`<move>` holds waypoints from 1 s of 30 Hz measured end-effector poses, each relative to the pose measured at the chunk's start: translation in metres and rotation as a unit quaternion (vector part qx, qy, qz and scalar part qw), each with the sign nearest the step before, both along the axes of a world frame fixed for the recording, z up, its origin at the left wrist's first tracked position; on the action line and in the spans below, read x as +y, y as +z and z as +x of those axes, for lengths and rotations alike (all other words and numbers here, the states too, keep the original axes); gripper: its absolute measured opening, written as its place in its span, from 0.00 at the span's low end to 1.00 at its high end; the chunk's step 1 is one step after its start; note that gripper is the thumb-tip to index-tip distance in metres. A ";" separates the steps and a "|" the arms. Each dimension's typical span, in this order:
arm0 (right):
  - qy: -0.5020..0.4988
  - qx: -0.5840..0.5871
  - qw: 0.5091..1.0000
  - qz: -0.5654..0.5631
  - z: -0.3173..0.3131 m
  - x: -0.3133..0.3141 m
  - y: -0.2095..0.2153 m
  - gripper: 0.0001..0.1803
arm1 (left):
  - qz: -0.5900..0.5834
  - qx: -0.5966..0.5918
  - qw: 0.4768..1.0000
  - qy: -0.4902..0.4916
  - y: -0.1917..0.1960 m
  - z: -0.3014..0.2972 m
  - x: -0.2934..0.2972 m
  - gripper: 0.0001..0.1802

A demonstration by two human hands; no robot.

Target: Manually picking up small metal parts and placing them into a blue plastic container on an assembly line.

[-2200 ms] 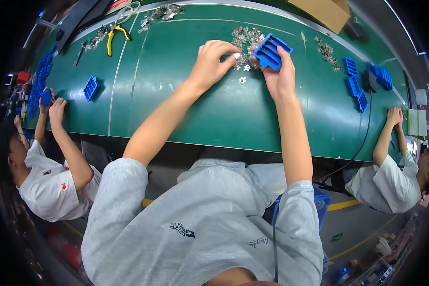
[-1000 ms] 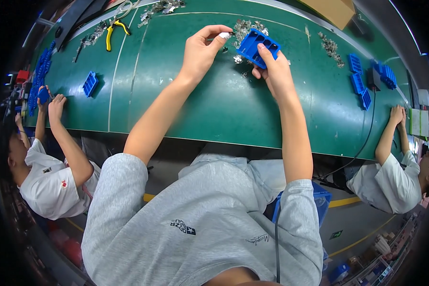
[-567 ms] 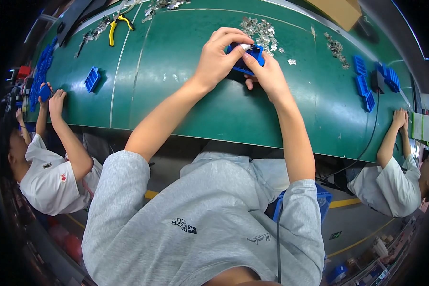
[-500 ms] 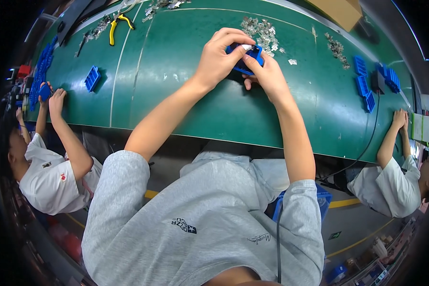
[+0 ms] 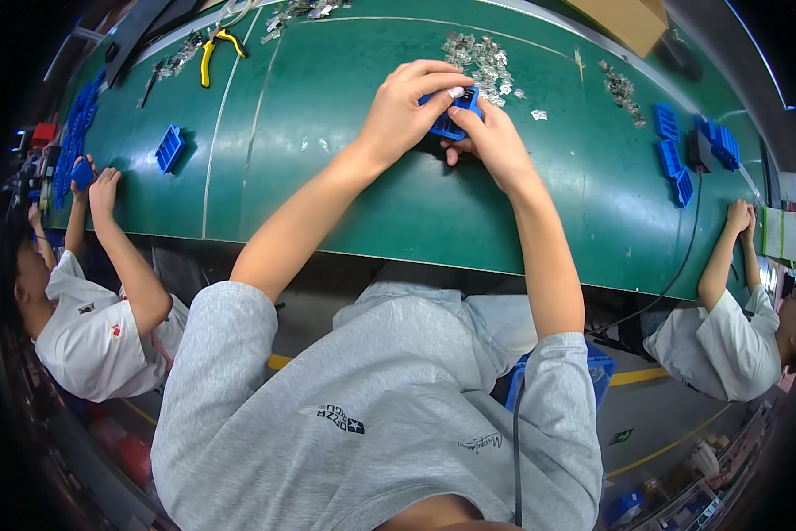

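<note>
Over the green table (image 5: 327, 168), both hands' fingers (image 5: 433, 75) pinch a blue plastic part (image 5: 455, 111).

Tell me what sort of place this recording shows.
Most likely a factory assembly line: a long green belt with seated co-workers at both ends, blue plastic parts laid along it, and a pile of small metal pieces beside the hands.

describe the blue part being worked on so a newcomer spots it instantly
On the green table, near its far edge, lies a pile of small silvery metal pieces. Just in front, the blue plastic part is the only one gripped between left hand and right hand.
</note>
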State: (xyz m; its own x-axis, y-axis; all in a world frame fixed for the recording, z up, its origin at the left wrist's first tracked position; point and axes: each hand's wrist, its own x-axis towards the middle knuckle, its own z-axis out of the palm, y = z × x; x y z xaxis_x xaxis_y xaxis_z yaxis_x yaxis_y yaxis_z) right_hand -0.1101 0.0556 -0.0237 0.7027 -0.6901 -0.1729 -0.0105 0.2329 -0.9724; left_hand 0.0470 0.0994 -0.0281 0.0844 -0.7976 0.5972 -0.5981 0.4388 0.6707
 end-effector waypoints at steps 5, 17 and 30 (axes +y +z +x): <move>-0.034 -0.055 0.997 0.037 0.000 0.000 0.002 0.16 | 0.094 0.121 0.988 -0.030 0.005 0.000 0.002 0.11; -0.132 -0.044 0.988 -0.070 0.008 0.006 0.002 0.16 | 0.049 0.156 0.984 -0.066 0.005 -0.003 0.007 0.10; -0.158 -0.148 0.974 0.070 -0.001 -0.005 0.008 0.24 | 0.027 0.081 0.941 0.329 -0.028 0.146 -0.042 0.11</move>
